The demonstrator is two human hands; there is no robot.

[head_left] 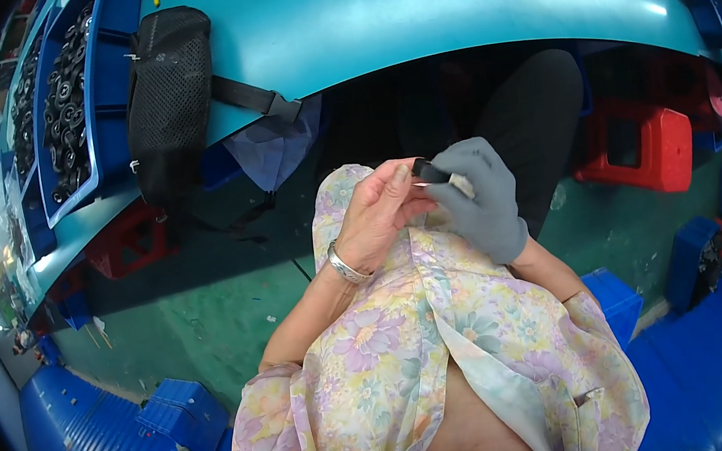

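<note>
My left hand point(381, 205) is bare, with a silver bracelet at the wrist. Its thumb and fingers pinch one end of a small black part point(432, 173), held above my lap. Over my right hand point(478, 199) is a grey glove, and its curled fingers close around the other end of that part. Most of the part is hidden by the fingers, so its exact kind does not show. A small pale patch point(461, 185) is visible between the gloved fingers; I cannot make out what it is.
Ahead curves a teal tabletop point(442, 2). On its left lie a black mesh bag point(172, 87) with a buckled strap and a blue bin point(67, 107) of black parts. A red stool point(637, 145) stands at right. Blue crates point(182, 415) are on the floor behind.
</note>
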